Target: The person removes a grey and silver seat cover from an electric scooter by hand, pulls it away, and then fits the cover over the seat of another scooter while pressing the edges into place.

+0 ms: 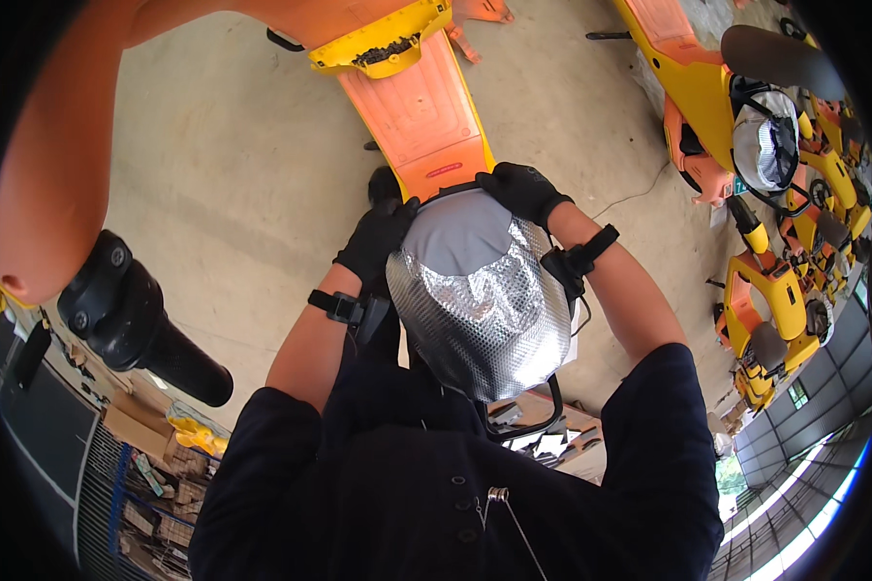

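A silver, quilted-looking seat cover (489, 324) with a grey panel lies over the seat of an orange and yellow scooter in front of me. My left hand (376, 239), in a black glove, is closed on the cover's far left edge. At its far right edge, my right hand (521, 192), gloved too, has its fingers curled over the rim. A dark strip of the seat's front shows between the two hands. Beyond it runs the scooter's orange footboard (417, 111). What lies under the cover and my fingertips is hidden.
A black handlebar grip (165, 339) juts in at left below a large orange panel (58, 145). To the right stands another scooter with a silver-covered seat (765, 145); several more are behind it. Cardboard boxes (140, 426) sit at lower left.
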`<state>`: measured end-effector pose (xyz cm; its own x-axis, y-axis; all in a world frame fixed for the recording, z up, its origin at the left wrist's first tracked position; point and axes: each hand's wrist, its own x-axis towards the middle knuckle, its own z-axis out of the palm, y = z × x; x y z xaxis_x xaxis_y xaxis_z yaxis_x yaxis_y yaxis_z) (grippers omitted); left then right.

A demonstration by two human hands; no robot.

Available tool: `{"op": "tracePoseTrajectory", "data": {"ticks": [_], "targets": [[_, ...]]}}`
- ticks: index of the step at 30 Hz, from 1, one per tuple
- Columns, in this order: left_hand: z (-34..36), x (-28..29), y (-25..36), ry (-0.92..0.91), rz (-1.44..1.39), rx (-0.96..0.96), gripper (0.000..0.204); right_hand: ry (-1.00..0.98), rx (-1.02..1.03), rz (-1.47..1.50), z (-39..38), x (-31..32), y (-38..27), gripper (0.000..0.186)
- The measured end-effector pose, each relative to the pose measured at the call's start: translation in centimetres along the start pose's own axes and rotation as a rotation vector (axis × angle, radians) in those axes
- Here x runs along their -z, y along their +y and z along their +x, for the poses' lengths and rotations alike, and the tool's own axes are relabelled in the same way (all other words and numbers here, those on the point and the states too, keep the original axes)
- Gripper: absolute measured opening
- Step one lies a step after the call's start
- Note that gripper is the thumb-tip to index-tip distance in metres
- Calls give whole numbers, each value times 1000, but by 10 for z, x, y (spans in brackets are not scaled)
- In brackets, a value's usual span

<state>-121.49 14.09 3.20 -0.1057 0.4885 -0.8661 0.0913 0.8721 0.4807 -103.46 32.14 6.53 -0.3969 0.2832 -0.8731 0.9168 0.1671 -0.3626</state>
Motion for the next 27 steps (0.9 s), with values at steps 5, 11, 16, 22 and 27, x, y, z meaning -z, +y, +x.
{"op": "tracePoseTrajectory", "data": {"ticks": [5, 11, 16, 22, 27], "targets": [[-1, -4, 2, 25, 76, 19, 50, 45, -18, -8, -1, -2, 2, 54], [18, -13, -25, 40, -3, -70, 46, 164, -26, 134, 9, -15, 17, 50], [30, -24, -53, 133, 76, -335, 40, 143, 33, 41, 19, -17, 18, 46], [38, -27, -43, 142, -57, -88, 49, 79, 88, -46, 34, -18, 32, 42], [44, -25, -47, 97, -90, -60, 48, 67, 95, 10, 42, -24, 38, 43]]}}
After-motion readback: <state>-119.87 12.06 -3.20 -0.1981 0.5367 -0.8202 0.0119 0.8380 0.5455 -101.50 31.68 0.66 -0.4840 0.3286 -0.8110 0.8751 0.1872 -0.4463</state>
